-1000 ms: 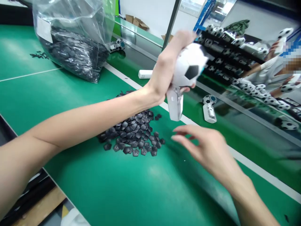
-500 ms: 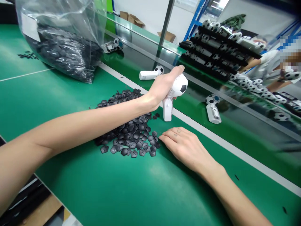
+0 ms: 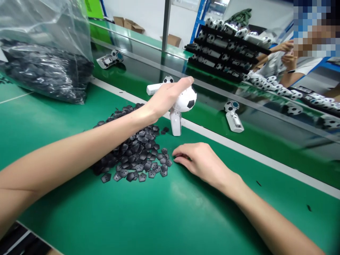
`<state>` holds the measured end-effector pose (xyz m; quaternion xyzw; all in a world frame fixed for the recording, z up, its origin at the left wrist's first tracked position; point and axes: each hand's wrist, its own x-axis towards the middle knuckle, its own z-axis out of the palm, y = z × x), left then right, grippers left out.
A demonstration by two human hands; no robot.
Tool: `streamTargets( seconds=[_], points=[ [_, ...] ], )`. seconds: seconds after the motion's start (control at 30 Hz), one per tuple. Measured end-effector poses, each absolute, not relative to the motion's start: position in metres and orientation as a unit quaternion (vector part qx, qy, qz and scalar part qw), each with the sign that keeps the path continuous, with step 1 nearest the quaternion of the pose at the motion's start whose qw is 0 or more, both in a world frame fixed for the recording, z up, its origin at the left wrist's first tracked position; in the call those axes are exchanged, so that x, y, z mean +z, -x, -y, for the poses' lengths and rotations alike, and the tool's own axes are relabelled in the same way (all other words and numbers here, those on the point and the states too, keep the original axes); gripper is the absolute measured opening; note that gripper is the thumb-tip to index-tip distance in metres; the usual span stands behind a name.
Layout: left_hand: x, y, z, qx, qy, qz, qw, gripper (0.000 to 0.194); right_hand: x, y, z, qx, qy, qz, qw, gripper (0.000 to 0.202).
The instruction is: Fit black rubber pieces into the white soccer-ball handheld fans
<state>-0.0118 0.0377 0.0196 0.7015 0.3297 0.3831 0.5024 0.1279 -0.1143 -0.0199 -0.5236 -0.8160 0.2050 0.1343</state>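
My left hand (image 3: pixel 167 97) is wrapped round the ball-shaped head of a white device with black patches (image 3: pixel 187 100), its handle pointing down at the green table (image 3: pixel 170 219). Just below it, my right hand (image 3: pixel 198 157) rests on the table with fingers curled and thumb and fingertips slightly apart, nothing visible between them. Its fingertips are beside the right edge of a pile of black pentagon pieces (image 3: pixel 143 152). My left forearm passes over that pile and hides part of it.
A clear plastic bag (image 3: pixel 50 71) of black pieces stands at the left. Similar devices lie on the belt (image 3: pixel 265 141) beyond the white strip, one at the right (image 3: pixel 234 117). Black trays (image 3: pixel 223 49) of devices and a person (image 3: pixel 300 67) are at the back right.
The view has shifted, so the bag, pile and devices appear further left. My right hand's thumb and fingers have parted slightly. My left hand still holds the white device.
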Motion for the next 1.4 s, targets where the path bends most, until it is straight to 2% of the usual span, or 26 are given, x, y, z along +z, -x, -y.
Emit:
streamTargets(
  seconds=[0.17,0.37,0.53,0.67,0.8,0.97,1.07,1.2,1.4],
  points=[
    [0.026,0.016,-0.034,0.363,-0.723,-0.352,0.471,0.059,-0.012,-0.134,0.11,0.279,0.545,0.746,0.262,0.011],
    [0.036,0.026,-0.035,0.365,-0.741,-0.398,0.399,0.066,-0.018,-0.138,0.11,0.247,0.561,0.768,0.186,0.011],
    [0.043,0.034,-0.041,0.316,-0.761,-0.443,0.353,0.078,-0.035,-0.13,0.112,0.256,0.522,0.785,0.214,0.016],
    [0.05,0.043,-0.042,0.204,-0.736,-0.482,0.429,0.086,-0.048,-0.132,0.111,0.236,0.513,0.792,0.23,0.029],
    [0.055,0.054,-0.049,0.11,-0.72,-0.464,0.504,0.092,-0.06,-0.138,0.101,0.243,0.535,0.79,0.178,0.026],
    [0.056,0.057,-0.056,0.054,-0.665,-0.43,0.608,0.095,-0.051,-0.136,0.108,0.228,0.561,0.767,0.211,0.029],
    [0.056,0.056,-0.064,0.035,-0.63,-0.418,0.653,0.091,-0.043,-0.13,0.11,0.23,0.582,0.75,0.216,0.029],
    [0.059,0.058,-0.065,0.037,-0.631,-0.424,0.649,0.086,-0.035,-0.124,0.107,0.249,0.571,0.742,0.247,0.026],
    [0.066,0.058,-0.049,0.067,-0.654,-0.329,0.678,0.063,-0.015,-0.137,0.1,0.354,0.58,0.623,0.388,0.008]
  ],
)
